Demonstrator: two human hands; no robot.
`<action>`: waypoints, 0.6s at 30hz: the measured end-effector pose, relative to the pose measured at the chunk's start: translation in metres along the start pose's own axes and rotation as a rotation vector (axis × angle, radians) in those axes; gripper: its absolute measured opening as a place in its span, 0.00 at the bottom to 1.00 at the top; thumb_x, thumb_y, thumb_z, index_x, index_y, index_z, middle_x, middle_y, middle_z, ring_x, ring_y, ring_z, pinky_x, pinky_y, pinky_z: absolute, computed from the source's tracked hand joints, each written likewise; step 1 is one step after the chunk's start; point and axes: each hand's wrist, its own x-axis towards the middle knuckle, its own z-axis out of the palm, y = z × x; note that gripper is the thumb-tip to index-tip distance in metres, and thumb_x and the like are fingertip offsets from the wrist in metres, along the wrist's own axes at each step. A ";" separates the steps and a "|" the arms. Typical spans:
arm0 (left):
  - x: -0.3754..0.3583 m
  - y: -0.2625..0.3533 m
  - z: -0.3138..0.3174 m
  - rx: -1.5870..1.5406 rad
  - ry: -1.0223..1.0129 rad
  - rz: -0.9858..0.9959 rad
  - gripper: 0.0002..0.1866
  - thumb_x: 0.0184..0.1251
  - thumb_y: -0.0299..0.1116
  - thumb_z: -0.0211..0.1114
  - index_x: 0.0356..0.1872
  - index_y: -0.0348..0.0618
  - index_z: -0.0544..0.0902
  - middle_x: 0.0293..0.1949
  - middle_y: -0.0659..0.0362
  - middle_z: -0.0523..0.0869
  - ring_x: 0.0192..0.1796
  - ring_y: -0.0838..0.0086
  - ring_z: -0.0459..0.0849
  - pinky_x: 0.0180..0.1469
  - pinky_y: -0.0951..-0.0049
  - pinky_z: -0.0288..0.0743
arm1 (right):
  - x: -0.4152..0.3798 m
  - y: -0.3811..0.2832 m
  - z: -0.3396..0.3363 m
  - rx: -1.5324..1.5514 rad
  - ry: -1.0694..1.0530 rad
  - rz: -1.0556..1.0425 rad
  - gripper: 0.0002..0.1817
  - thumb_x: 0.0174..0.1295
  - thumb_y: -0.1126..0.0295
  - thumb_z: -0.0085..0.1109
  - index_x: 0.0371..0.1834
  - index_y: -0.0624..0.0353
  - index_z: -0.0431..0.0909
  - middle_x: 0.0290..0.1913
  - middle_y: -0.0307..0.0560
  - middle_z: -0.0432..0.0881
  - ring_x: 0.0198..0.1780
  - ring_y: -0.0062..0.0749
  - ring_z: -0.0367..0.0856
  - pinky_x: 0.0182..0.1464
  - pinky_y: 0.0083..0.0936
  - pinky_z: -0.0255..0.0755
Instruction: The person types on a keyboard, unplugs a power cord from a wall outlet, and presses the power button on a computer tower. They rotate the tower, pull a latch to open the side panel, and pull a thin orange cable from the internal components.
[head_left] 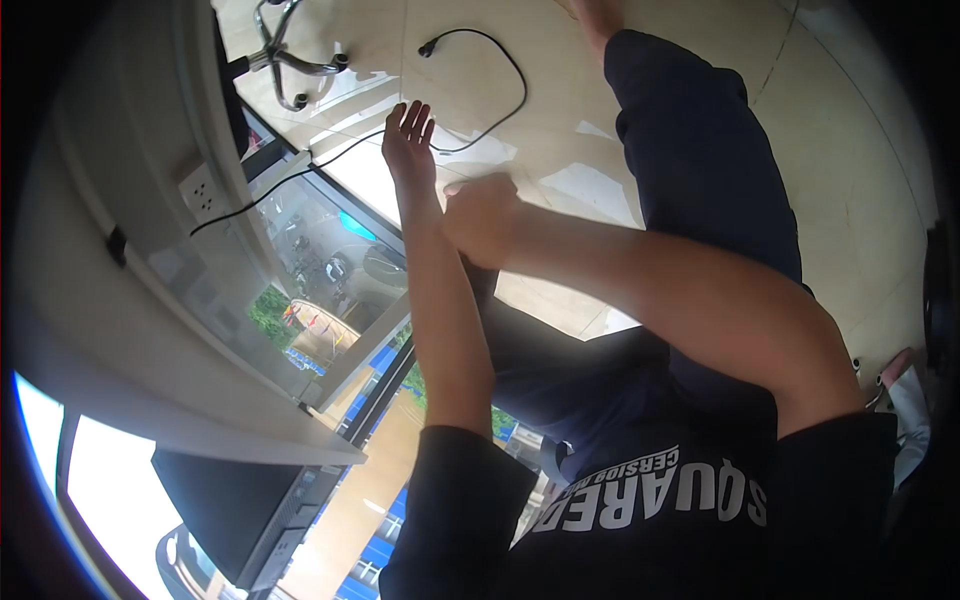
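Observation:
My left hand (410, 145) is raised at the upper centre-left, its fingers apart and nothing in it. Beyond it, a black cable (370, 143) runs over the pale tiled floor (560, 90). Close against my left forearm (440, 310), my right hand (482, 218) is closed with its fingers curled under; what it holds, if anything, is hidden. Both arms come out of black short sleeves. Below them are a black shirt with white lettering (650, 495) and dark trousers (700, 170).
At the left is a pale desk or panel (130, 260) with a power socket (203, 193) and a glass pane (320, 235) beside it. A dark monitor-like object (235, 500) is at the lower left. A metal chair base (285, 55) stands at the top left.

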 end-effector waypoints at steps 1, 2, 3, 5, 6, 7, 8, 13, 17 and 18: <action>-0.016 0.008 0.001 -0.087 -0.048 0.035 0.31 0.78 0.39 0.62 0.74 0.31 0.67 0.70 0.42 0.77 0.73 0.52 0.77 0.77 0.51 0.69 | 0.001 0.006 -0.002 0.069 -0.005 0.000 0.14 0.59 0.67 0.67 0.48 0.54 0.90 0.44 0.46 0.92 0.54 0.43 0.90 0.42 0.50 0.82; -0.035 0.016 0.001 -0.178 -0.098 0.078 0.31 0.79 0.37 0.61 0.75 0.30 0.66 0.71 0.41 0.76 0.75 0.51 0.76 0.78 0.51 0.68 | 0.001 0.011 -0.003 0.045 0.068 -0.049 0.11 0.57 0.67 0.68 0.42 0.55 0.91 0.42 0.49 0.92 0.49 0.46 0.91 0.42 0.48 0.83; -0.058 0.026 0.001 -0.272 -0.148 0.129 0.31 0.79 0.36 0.60 0.76 0.30 0.65 0.72 0.41 0.75 0.76 0.50 0.74 0.80 0.50 0.66 | 0.002 0.018 -0.001 0.017 0.140 -0.105 0.08 0.55 0.68 0.70 0.36 0.57 0.93 0.40 0.52 0.92 0.43 0.48 0.92 0.41 0.45 0.85; -0.114 0.053 0.005 -0.511 -0.131 0.159 0.32 0.81 0.33 0.56 0.80 0.32 0.60 0.77 0.39 0.69 0.80 0.50 0.68 0.83 0.49 0.61 | -0.001 0.022 -0.019 -0.004 0.119 -0.092 0.09 0.54 0.66 0.70 0.35 0.57 0.93 0.40 0.55 0.92 0.43 0.49 0.92 0.44 0.43 0.85; -0.137 0.058 -0.001 -0.615 -0.150 0.205 0.32 0.82 0.33 0.51 0.82 0.34 0.57 0.81 0.40 0.64 0.83 0.51 0.63 0.85 0.49 0.58 | -0.006 0.021 -0.031 0.019 0.199 -0.062 0.11 0.55 0.64 0.70 0.37 0.58 0.92 0.41 0.56 0.92 0.43 0.49 0.92 0.45 0.41 0.85; -0.165 0.059 -0.002 -0.644 -0.147 0.261 0.31 0.84 0.34 0.47 0.83 0.35 0.56 0.82 0.41 0.61 0.84 0.51 0.62 0.85 0.50 0.56 | -0.013 0.023 -0.043 0.041 0.278 -0.038 0.13 0.57 0.63 0.69 0.39 0.59 0.92 0.41 0.57 0.92 0.44 0.49 0.92 0.46 0.40 0.85; -0.186 0.050 -0.009 -0.662 -0.193 0.305 0.30 0.85 0.35 0.44 0.83 0.35 0.56 0.82 0.41 0.61 0.84 0.52 0.61 0.86 0.51 0.55 | -0.015 0.026 -0.056 0.167 0.308 -0.125 0.19 0.66 0.57 0.62 0.49 0.60 0.87 0.46 0.56 0.91 0.47 0.48 0.91 0.50 0.41 0.83; -0.307 -0.017 -0.024 -0.599 -0.140 0.282 0.30 0.85 0.47 0.55 0.75 0.33 0.69 0.73 0.42 0.75 0.77 0.52 0.73 0.77 0.53 0.64 | -0.053 0.030 -0.137 1.422 0.556 -0.301 0.36 0.78 0.42 0.47 0.73 0.63 0.72 0.69 0.54 0.82 0.67 0.48 0.83 0.71 0.48 0.73; -0.400 -0.047 -0.070 -0.584 0.305 0.318 0.23 0.82 0.41 0.60 0.66 0.32 0.76 0.61 0.46 0.85 0.61 0.60 0.87 0.62 0.65 0.78 | -0.131 -0.042 -0.203 1.938 0.510 -0.488 0.47 0.73 0.36 0.56 0.74 0.73 0.65 0.71 0.60 0.75 0.76 0.53 0.70 0.83 0.59 0.55; -0.417 -0.051 -0.087 -0.570 0.449 0.318 0.22 0.81 0.39 0.62 0.64 0.33 0.77 0.59 0.47 0.87 0.58 0.63 0.89 0.59 0.67 0.79 | -0.137 -0.024 -0.217 1.841 0.351 -0.644 0.46 0.72 0.36 0.58 0.74 0.70 0.66 0.67 0.57 0.78 0.72 0.51 0.74 0.81 0.59 0.57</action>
